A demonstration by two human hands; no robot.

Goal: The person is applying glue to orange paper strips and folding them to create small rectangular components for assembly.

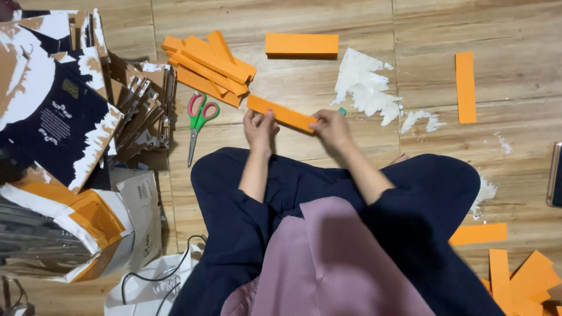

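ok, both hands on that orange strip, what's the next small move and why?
Probably set the long orange paper-covered strip on the heap of matching orange strips up-left. Left hand and right hand grip its two ends, held off the wooden floor, and finished-looking strips already lie there.

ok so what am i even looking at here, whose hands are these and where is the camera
There is no machine here: a person sits cross-legged on a wooden floor, and the single picture comes from a camera worn on their head, looking down over their lap.

The two hands are the person's own. The left hand and the right hand each grip one end of an orange paper strip, holding it just above the floor.

Beyond the hands lies a pile of orange strips, a folded orange piece and one single strip off to the right. Scissors with pink and green handles lie by the left hand. Torn white paper scraps sit near the right hand. Torn cardboard boxes are heaped on the left, and more orange offcuts lie at the lower right.
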